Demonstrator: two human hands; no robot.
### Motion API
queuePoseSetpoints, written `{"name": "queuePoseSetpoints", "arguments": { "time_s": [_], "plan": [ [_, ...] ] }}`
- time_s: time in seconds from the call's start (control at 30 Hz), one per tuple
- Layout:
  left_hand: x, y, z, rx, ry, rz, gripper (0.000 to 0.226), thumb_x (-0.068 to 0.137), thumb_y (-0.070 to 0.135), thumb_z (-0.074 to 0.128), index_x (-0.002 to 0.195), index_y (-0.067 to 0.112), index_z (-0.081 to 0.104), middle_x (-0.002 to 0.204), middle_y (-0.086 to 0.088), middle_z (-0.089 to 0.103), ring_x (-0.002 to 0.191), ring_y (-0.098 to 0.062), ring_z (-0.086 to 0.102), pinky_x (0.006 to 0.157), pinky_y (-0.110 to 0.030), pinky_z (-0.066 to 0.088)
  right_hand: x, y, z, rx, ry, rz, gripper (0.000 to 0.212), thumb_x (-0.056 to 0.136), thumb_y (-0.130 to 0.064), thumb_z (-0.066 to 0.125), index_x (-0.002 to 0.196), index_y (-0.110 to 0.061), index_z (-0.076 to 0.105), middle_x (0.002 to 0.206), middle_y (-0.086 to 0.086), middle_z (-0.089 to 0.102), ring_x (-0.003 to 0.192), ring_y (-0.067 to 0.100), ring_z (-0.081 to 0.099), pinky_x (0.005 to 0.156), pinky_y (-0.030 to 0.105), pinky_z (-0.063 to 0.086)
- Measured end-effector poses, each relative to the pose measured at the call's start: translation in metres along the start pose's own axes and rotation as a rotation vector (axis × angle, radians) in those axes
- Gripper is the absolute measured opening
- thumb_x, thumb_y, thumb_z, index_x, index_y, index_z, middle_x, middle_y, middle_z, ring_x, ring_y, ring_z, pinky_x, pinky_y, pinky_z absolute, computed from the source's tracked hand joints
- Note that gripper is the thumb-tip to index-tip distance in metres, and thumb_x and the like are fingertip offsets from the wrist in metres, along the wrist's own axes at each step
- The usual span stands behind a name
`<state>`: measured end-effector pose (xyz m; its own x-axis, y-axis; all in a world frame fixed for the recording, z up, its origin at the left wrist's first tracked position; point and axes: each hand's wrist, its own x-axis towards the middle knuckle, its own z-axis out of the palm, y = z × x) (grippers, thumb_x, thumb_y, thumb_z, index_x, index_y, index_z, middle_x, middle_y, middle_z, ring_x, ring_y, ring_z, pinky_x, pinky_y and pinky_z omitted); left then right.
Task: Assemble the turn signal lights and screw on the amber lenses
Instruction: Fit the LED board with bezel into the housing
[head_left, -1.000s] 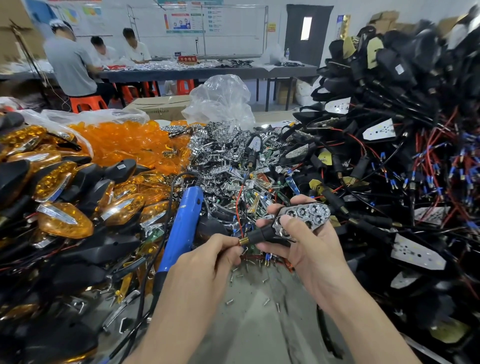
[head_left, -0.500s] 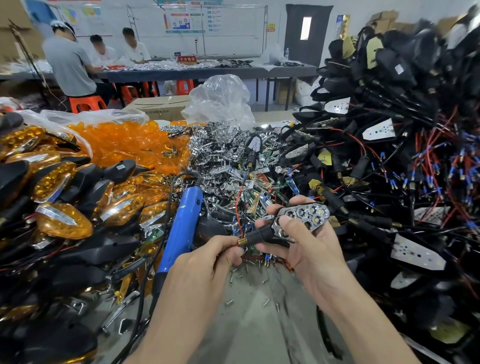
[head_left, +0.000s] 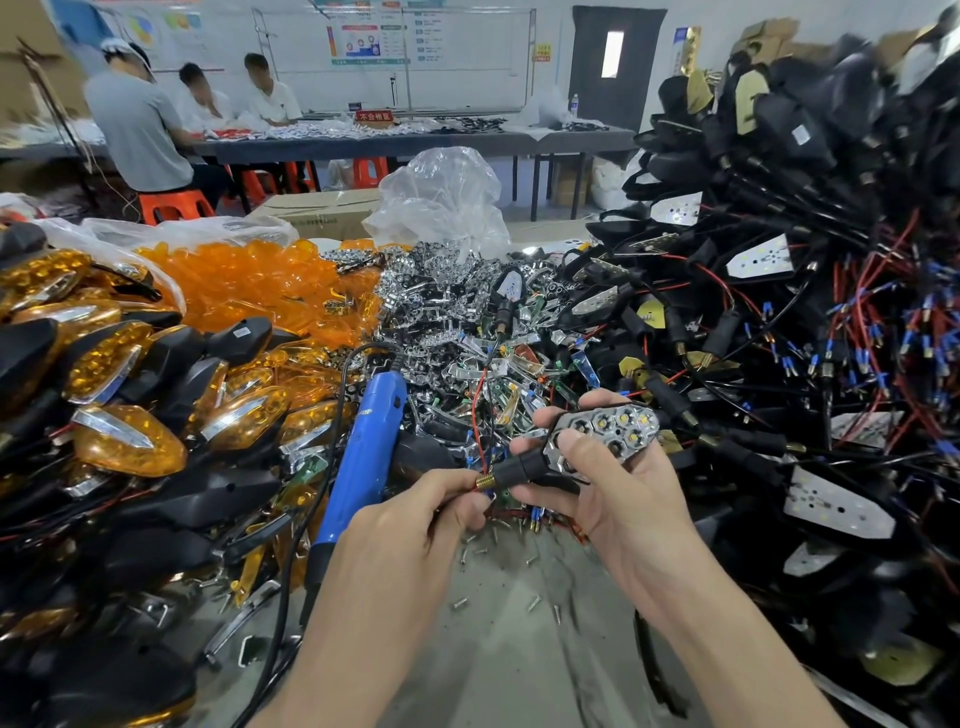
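Note:
My right hand grips a black turn signal housing with a chrome reflector facing up and no lens on it. Its black stalk ends in a brass threaded tip. My left hand pinches the wires at that tip. A blue electric screwdriver lies just left of my left hand. Loose amber lenses are heaped at the back left. Loose screws lie on the grey table below my hands.
Finished amber-lensed signals are piled at the left. Chrome reflectors fill the middle. A tall heap of black housings with red and black wires rises at the right. Other people sit at a far table.
Both hands and the housing have stayed almost still. The LEDs in the reflector look lit now and half a second ago; one second ago they looked dark.

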<state>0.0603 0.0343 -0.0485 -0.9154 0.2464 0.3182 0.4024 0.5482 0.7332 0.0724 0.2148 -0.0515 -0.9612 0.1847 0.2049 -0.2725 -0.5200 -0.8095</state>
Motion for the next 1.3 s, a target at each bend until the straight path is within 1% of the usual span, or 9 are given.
{"name": "queuePoseSetpoints", "arguments": {
  "time_s": [0.13, 0.43, 0.5, 0.63, 0.77, 0.87, 1.07, 1.2, 1.3],
  "plan": [
    [0.0003, 0.0005, 0.0007, 0.003, 0.004, 0.002, 0.024, 0.091, 0.035, 0.064, 0.085, 0.057, 0.056, 0.075, 0.033, 0.065, 0.069, 0.002, 0.059, 0.066, -0.030, 0.052, -0.0003, -0.0011, -0.0002, -0.004, 0.000, 0.002, 0.022, 0.086, -0.008, 0.062, 0.101, -0.023, 0.058, 0.102, 0.011, 0.073, 0.092, 0.034, 0.074, 0.064, 0.040, 0.061],
    [-0.0002, -0.0027, 0.0008, 0.015, 0.005, 0.009, 0.020, 0.091, 0.035, 0.064, 0.086, 0.054, 0.059, 0.077, 0.032, 0.065, 0.070, 0.002, 0.059, 0.062, -0.027, 0.049, 0.0017, -0.0013, -0.0004, -0.025, -0.001, 0.013, 0.024, 0.087, -0.009, 0.063, 0.091, -0.032, 0.064, 0.104, 0.013, 0.074, 0.093, 0.035, 0.074, 0.065, 0.041, 0.061],
    [-0.0004, -0.0034, 0.0008, 0.027, 0.008, 0.016, 0.015, 0.091, 0.036, 0.063, 0.087, 0.050, 0.061, 0.077, 0.033, 0.065, 0.070, 0.003, 0.059, 0.060, -0.024, 0.046, 0.0018, -0.0012, 0.0001, -0.025, 0.004, 0.013, 0.024, 0.087, -0.009, 0.064, 0.089, -0.033, 0.064, 0.104, 0.012, 0.074, 0.092, 0.034, 0.074, 0.063, 0.040, 0.062],
    [-0.0009, -0.0037, 0.0007, 0.049, 0.016, 0.022, 0.009, 0.091, 0.038, 0.062, 0.094, 0.046, 0.061, 0.079, 0.035, 0.065, 0.064, 0.006, 0.056, 0.054, -0.018, 0.036, 0.0018, -0.0006, -0.0017, -0.015, 0.006, 0.020, 0.022, 0.087, -0.009, 0.064, 0.100, -0.026, 0.058, 0.106, 0.014, 0.074, 0.094, 0.035, 0.074, 0.065, 0.041, 0.062],
    [-0.0016, -0.0014, 0.0009, 0.051, 0.015, 0.046, 0.018, 0.091, 0.042, 0.056, 0.106, 0.051, 0.052, 0.091, 0.035, 0.064, 0.078, 0.002, 0.062, 0.065, -0.029, 0.050, 0.0019, 0.0009, -0.0016, -0.004, -0.014, 0.033, 0.023, 0.088, -0.010, 0.066, 0.105, -0.023, 0.056, 0.111, 0.015, 0.073, 0.100, 0.038, 0.073, 0.071, 0.044, 0.062],
    [-0.0038, 0.0002, 0.0015, 0.080, -0.002, 0.070, 0.029, 0.093, 0.042, 0.051, 0.114, 0.058, 0.040, 0.100, 0.036, 0.061, 0.077, 0.001, 0.058, 0.062, -0.023, 0.044, 0.0010, 0.0013, -0.0004, -0.003, -0.031, 0.040, 0.029, 0.082, -0.017, 0.074, 0.106, -0.024, 0.059, 0.116, 0.017, 0.072, 0.103, 0.038, 0.072, 0.073, 0.044, 0.061],
    [-0.0056, 0.0006, 0.0018, 0.103, -0.017, 0.096, 0.026, 0.095, 0.042, 0.047, 0.117, 0.054, 0.040, 0.087, 0.025, 0.065, 0.069, -0.002, 0.057, 0.059, -0.027, 0.047, -0.0003, 0.0000, 0.0006, 0.000, -0.053, 0.046, 0.035, 0.082, -0.019, 0.073, 0.112, -0.019, 0.054, 0.116, 0.016, 0.071, 0.104, 0.036, 0.071, 0.074, 0.043, 0.061],
    [-0.0071, 0.0024, 0.0004, 0.106, -0.009, 0.110, 0.024, 0.094, 0.050, 0.041, 0.117, 0.050, 0.046, 0.087, 0.024, 0.065, 0.069, -0.002, 0.055, 0.060, -0.028, 0.046, -0.0030, -0.0008, 0.0045, 0.036, -0.037, 0.071, 0.023, 0.091, -0.016, 0.064, 0.111, -0.019, 0.054, 0.114, 0.015, 0.072, 0.101, 0.035, 0.073, 0.071, 0.042, 0.062],
    [-0.0081, 0.0042, -0.0003, 0.083, -0.012, 0.107, 0.031, 0.094, 0.060, 0.037, 0.119, 0.048, 0.052, 0.098, 0.032, 0.063, 0.087, 0.005, 0.059, 0.071, -0.024, 0.050, -0.0038, -0.0026, 0.0071, 0.079, -0.057, 0.117, 0.012, 0.095, -0.024, 0.059, 0.106, -0.022, 0.062, 0.116, 0.019, 0.071, 0.103, 0.038, 0.072, 0.074, 0.049, 0.061]
  ]
}}
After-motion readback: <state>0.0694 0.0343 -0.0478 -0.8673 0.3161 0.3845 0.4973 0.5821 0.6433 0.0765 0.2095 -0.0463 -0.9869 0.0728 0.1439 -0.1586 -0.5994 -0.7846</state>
